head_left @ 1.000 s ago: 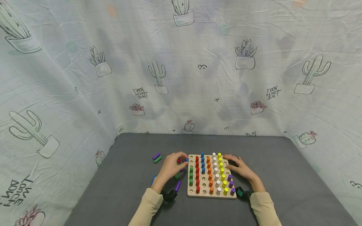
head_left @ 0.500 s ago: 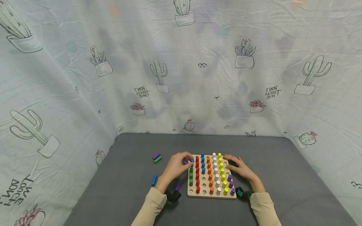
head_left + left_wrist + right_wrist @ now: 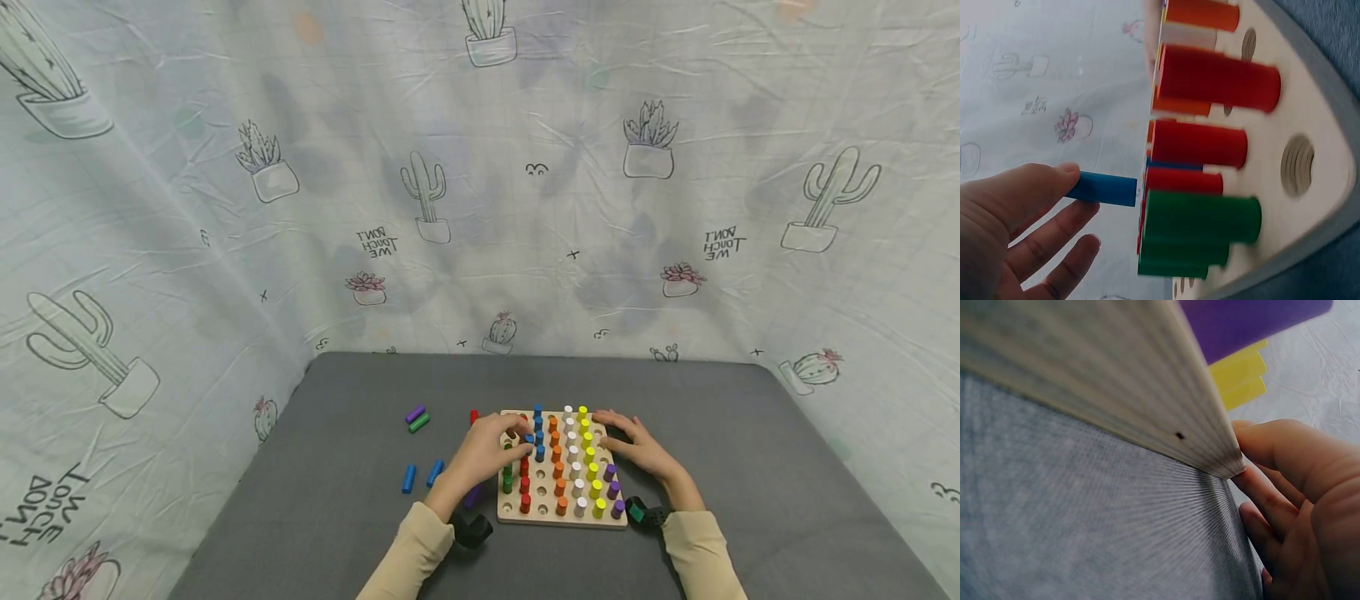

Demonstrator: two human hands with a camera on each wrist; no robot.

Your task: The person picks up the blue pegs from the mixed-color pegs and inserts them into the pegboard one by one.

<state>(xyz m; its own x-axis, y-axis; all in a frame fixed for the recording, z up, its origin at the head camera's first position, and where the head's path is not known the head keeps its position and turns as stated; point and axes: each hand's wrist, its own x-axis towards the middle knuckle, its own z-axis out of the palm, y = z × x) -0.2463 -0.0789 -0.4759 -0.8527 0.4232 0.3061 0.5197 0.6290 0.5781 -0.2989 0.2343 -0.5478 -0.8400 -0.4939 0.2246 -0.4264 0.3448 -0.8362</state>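
A wooden pegboard (image 3: 555, 521) carries rows of upright red, blue, green, orange, white, yellow and purple pegs, with some bare holes. My left hand (image 3: 480, 452) is over its left side, pinching a blue peg (image 3: 1107, 187) between thumb and fingers. In the left wrist view this peg is clear of the green pegs (image 3: 1204, 215) and red pegs (image 3: 1200, 144); the other fingers are loosely bent. At the board's right edge, my right hand (image 3: 637, 443) grips the far corner, thumb and fingers against the rim in the right wrist view.
Loose pegs lie left of the board on the grey table (image 3: 315, 517): blue pegs (image 3: 408, 479), a purple peg (image 3: 415, 413), a green peg (image 3: 418, 424) and a red peg (image 3: 474, 415). Another purple peg (image 3: 472, 497) is partly hidden by the left arm. Patterned cloth (image 3: 480, 208) surrounds the table.
My left hand has moved right, carrying the blue peg from the board's left edge across the green and red columns toward the blue pegs. The right hand stays at its corner.
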